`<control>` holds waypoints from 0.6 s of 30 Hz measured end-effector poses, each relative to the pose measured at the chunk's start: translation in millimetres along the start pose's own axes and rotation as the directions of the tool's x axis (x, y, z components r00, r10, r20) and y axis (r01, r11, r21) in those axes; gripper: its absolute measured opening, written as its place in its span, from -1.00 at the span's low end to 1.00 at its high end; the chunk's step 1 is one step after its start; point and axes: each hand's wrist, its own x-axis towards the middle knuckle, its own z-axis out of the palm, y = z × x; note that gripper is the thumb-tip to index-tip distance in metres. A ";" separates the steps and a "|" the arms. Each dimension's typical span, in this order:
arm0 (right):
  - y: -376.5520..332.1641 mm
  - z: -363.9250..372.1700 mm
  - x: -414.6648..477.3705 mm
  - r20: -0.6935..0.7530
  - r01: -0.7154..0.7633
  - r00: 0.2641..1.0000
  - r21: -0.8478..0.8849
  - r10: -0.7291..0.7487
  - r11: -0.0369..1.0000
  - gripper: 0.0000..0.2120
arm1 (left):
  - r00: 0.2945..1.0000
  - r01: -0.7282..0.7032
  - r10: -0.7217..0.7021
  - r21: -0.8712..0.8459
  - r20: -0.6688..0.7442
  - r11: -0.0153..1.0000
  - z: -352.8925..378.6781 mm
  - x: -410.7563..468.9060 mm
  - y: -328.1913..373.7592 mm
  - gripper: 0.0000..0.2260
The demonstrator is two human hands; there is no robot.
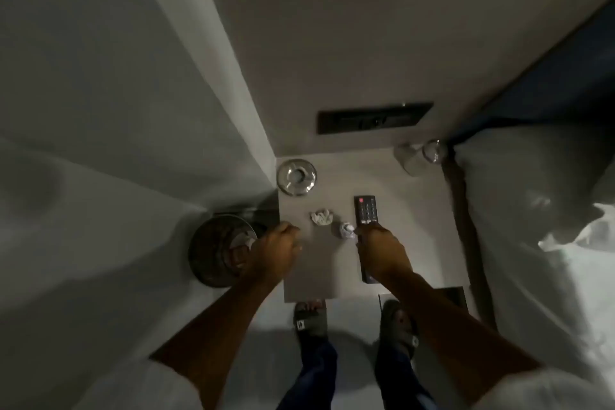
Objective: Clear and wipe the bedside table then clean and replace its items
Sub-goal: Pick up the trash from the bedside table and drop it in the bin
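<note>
The grey bedside table is seen from above. On it lie a round glass ashtray in the far left corner, a crumpled white tissue, a smaller paper ball and a black remote control. My right hand lies over the middle of the remote with its fingers curled around it, knuckles beside the paper ball. My left hand is a closed fist at the table's left edge, with nothing visible in it.
A dark round waste bin with paper inside stands on the floor left of the table. A drinking glass sits at the table's far right corner. The bed with white linen borders the right side. A black socket panel is on the wall.
</note>
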 end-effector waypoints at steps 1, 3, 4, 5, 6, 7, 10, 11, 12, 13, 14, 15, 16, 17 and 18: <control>2.8 6.3 12.3 0.014 -0.016 1.000 -0.005 0.016 1.000 -0.70 | 0.999 -0.017 0.017 0.000 0.028 1.000 7.4 15.3 -1.0 -0.68; 9.2 20.4 35.3 0.040 -0.026 0.999 -0.021 0.027 0.999 -0.66 | 0.997 -0.064 0.065 -0.013 0.048 0.998 24.2 43.3 -1.4 -0.70; 12.4 28.0 48.0 0.064 -0.014 0.998 -0.059 0.018 0.998 -0.63 | 0.996 -0.074 0.075 -0.009 0.041 0.997 32.4 57.9 -0.4 -0.70; 14.7 34.6 57.9 0.074 0.014 0.997 -0.088 -0.008 0.996 -0.59 | 0.996 -0.093 0.093 -0.001 0.008 0.996 39.4 69.6 1.9 -0.70; 15.9 38.1 63.6 0.083 0.040 0.996 -0.104 -0.031 0.994 -0.56 | 0.992 -0.122 0.122 -0.006 -0.029 0.992 43.7 75.2 5.8 -0.67; 20.4 46.6 73.5 0.092 0.056 0.995 -0.122 -0.045 0.991 -0.54 | 0.986 -0.158 0.156 -0.011 -0.065 0.987 54.7 86.1 6.9 -0.63; 26.0 63.9 92.8 0.065 0.070 0.996 -0.149 -0.061 0.986 -0.55 | 0.973 -0.221 0.220 -0.001 -0.075 0.975 71.7 108.4 8.1 -0.49; 27.9 70.3 95.6 0.040 0.077 0.997 -0.152 -0.072 0.985 -0.57 | 0.971 -0.227 0.228 0.018 -0.071 0.974 76.4 111.2 6.7 -0.51; 28.9 76.7 95.8 0.032 0.082 0.996 -0.157 -0.078 0.984 -0.58 | 0.973 -0.221 0.222 0.034 -0.057 0.975 79.3 111.1 4.9 -0.55; 29.0 81.5 95.8 0.020 0.093 0.996 -0.160 -0.091 0.983 -0.58 | 0.977 -0.208 0.210 0.058 -0.045 0.976 80.7 110.0 1.4 -0.59; 28.1 86.0 94.8 0.020 0.113 0.994 -0.171 -0.111 0.979 -0.57 | 0.982 -0.188 0.189 0.072 -0.017 0.980 82.1 105.9 -4.0 -0.63; 27.5 89.4 93.8 0.017 0.132 0.991 -0.178 -0.131 0.975 -0.55 | 0.987 -0.163 0.163 0.058 -0.007 0.985 83.7 101.3 -10.5 -0.66; 26.1 91.9 92.3 0.017 0.142 0.990 -0.171 -0.141 0.975 -0.54 | 0.990 -0.137 0.138 0.053 0.000 0.989 85.4 94.8 -18.4 -0.68; 21.6 95.6 90.9 0.021 0.156 0.988 -0.150 -0.154 0.976 -0.53 | 0.993 -0.117 0.118 0.041 -0.014 0.992 84.1 84.9 -28.6 -0.71; 16.4 99.5 89.4 0.032 0.169 0.986 -0.123 -0.166 0.978 -0.52 | 0.993 -0.107 0.109 0.031 -0.041 0.994 84.3 73.0 -37.4 -0.74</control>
